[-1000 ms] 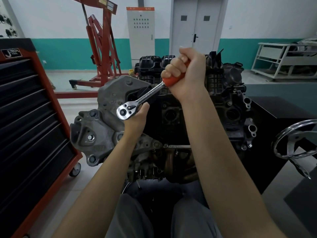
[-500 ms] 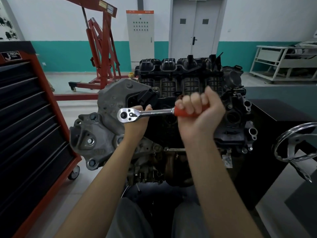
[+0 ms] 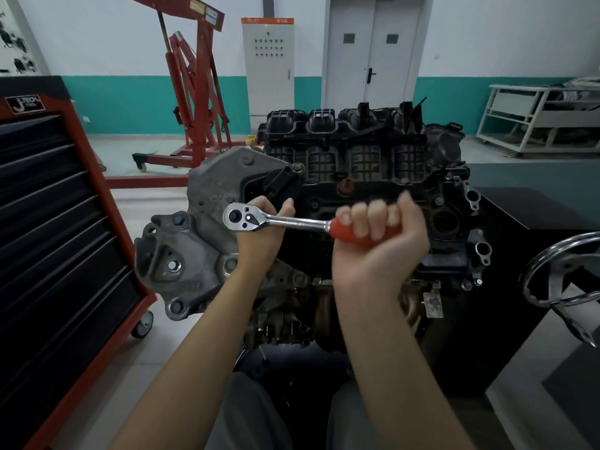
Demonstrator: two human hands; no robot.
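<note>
A chrome ratchet wrench [image 3: 279, 221] with a red handle lies almost level in front of a car engine [image 3: 363, 177] on a stand. My right hand [image 3: 380, 241] grips the red handle, fingers curled round it. My left hand [image 3: 259, 235] sits behind the ratchet head, fingers wrapped round whatever is under the head; that part is hidden. The ratchet head is over the engine's left side, next to a grey cast bracket [image 3: 194, 248].
A red and black tool cabinet [image 3: 65, 241] on castors stands close at the left. A red engine crane [image 3: 191, 92] is behind it. A chrome handwheel [image 3: 565, 274] and a black stand [image 3: 526, 241] are at the right. My knees are below the engine.
My right hand has swung the handle down and to the right, from pointing up-right to nearly level and slightly below. The left hand has stayed at the ratchet head.
</note>
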